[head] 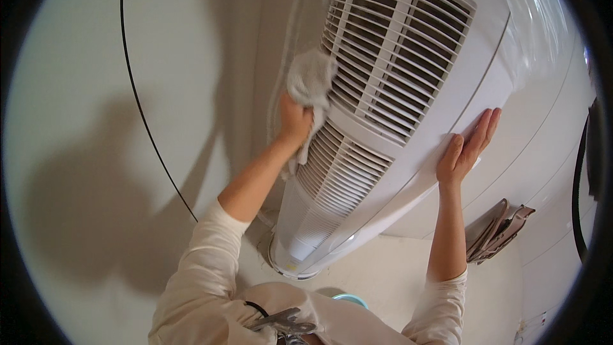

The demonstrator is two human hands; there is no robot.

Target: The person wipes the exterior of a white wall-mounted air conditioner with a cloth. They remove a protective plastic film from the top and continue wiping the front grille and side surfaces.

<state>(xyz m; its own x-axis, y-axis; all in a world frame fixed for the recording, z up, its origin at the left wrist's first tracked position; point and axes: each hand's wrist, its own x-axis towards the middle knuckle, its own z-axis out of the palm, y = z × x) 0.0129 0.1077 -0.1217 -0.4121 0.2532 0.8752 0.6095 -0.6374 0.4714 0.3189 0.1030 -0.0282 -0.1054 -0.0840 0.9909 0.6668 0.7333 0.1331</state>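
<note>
A tall white floor-standing air conditioner with slatted vent grilles stands before me. My left hand grips a light grey cloth, whose bunched upper part is against the left edge of the upper grille; the rest hangs down beside the lower grille. My right hand lies against the smooth right side of the casing, holding nothing, its thumb apart from the other fingers. Clear plastic film covers the top right of the unit.
A black cable runs down the wall at the left. A folded brown item rests by the wall at the right. The rim of a light blue basin shows on the floor. Metal scissors hang at my chest.
</note>
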